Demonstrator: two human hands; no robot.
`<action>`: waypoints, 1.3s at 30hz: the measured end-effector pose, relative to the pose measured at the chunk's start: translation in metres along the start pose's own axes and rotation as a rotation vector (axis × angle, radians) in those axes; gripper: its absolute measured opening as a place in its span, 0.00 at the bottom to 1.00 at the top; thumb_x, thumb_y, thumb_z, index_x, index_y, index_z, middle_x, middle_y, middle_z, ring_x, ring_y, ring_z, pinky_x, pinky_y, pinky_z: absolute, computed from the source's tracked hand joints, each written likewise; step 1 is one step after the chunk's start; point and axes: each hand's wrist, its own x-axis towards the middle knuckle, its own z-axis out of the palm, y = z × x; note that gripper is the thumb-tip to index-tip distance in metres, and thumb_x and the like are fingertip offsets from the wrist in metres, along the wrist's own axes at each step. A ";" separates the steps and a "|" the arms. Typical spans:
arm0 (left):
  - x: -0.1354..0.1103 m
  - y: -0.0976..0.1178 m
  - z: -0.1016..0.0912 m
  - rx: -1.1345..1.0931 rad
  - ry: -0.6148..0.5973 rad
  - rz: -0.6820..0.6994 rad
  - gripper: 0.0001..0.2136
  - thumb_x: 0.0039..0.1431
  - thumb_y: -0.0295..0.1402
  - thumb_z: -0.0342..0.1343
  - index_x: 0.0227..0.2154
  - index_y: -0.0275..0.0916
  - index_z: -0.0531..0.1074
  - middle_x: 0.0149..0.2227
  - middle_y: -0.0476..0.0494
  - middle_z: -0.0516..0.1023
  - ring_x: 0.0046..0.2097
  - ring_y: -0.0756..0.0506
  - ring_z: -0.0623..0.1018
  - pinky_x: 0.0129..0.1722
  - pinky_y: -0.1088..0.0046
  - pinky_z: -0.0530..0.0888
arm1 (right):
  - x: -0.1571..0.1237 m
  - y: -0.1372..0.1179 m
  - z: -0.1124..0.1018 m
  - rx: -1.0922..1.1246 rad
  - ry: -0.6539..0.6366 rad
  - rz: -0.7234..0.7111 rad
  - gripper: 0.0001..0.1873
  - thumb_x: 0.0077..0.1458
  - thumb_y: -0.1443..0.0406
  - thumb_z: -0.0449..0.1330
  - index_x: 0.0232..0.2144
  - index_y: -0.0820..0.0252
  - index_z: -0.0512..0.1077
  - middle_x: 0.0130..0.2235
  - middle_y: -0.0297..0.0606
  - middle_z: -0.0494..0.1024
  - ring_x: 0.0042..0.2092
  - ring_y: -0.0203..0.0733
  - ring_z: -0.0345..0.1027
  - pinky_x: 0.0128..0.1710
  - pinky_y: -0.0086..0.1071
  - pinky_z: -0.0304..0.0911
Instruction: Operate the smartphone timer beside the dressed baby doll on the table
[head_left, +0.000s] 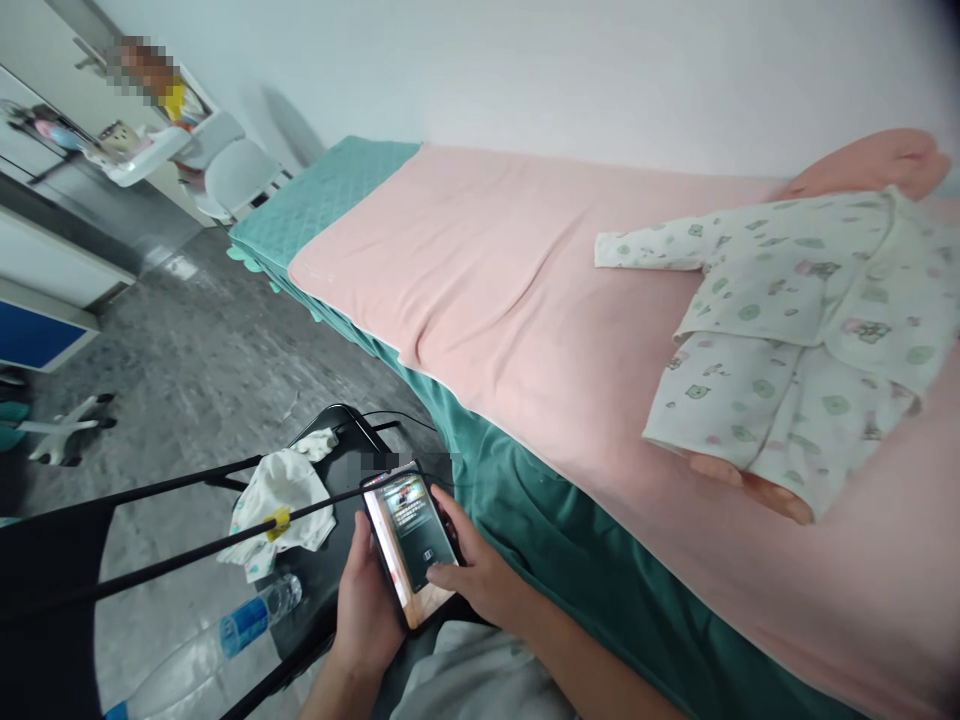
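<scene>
A smartphone (409, 545) with a lit screen is held low in front of me, over my lap. My left hand (367, 605) wraps its left edge, thumb along the side. The fingers of my right hand (484, 575) close round the other edge, and the right thumb rests on the lower part of the screen. Just left of the phone, a crumpled white printed cloth (289, 490) with a yellow patch lies on a black chair (319, 580). Below it is a clear plastic bottle (195, 650) with a blue label.
On my right stands a bed with a pink sheet (510, 270) over a green cover (525, 500). White printed baby clothes (795, 310) lie on it, with skin-coloured parts showing beneath. Thin black bars cross at left. A person (176, 100) is beside a white chair (244, 180) far off.
</scene>
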 end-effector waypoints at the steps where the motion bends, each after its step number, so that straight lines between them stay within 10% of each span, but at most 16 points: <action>1: 0.001 -0.001 -0.001 -0.014 -0.024 0.015 0.25 0.62 0.46 0.47 0.55 0.33 0.69 0.46 0.33 0.79 0.50 0.34 0.77 0.56 0.54 0.69 | 0.000 0.001 -0.001 0.015 0.005 0.011 0.46 0.48 0.69 0.62 0.65 0.49 0.48 0.61 0.36 0.62 0.59 0.46 0.58 0.60 0.42 0.53; 13: 0.001 -0.004 -0.006 -0.030 -0.048 0.017 0.25 0.64 0.45 0.45 0.58 0.36 0.66 0.49 0.35 0.77 0.52 0.36 0.76 0.57 0.57 0.68 | 0.008 0.000 0.009 -0.048 0.121 -0.053 0.38 0.52 0.65 0.62 0.63 0.49 0.55 0.63 0.35 0.59 0.63 0.46 0.53 0.64 0.43 0.49; 31: -0.002 0.008 -0.002 0.025 0.034 0.061 0.25 0.63 0.44 0.47 0.57 0.34 0.66 0.48 0.33 0.77 0.51 0.34 0.76 0.56 0.53 0.68 | 0.001 -0.006 0.003 0.123 -0.034 0.062 0.40 0.50 0.69 0.61 0.64 0.48 0.54 0.59 0.36 0.65 0.58 0.48 0.62 0.57 0.45 0.58; 39: 0.006 0.011 -0.022 -0.074 -0.114 0.057 0.22 0.64 0.42 0.46 0.55 0.34 0.69 0.49 0.34 0.77 0.54 0.35 0.74 0.57 0.54 0.66 | 0.005 0.009 -0.001 0.103 -0.063 0.054 0.47 0.45 0.75 0.60 0.64 0.43 0.52 0.58 0.35 0.65 0.51 0.45 0.66 0.49 0.39 0.63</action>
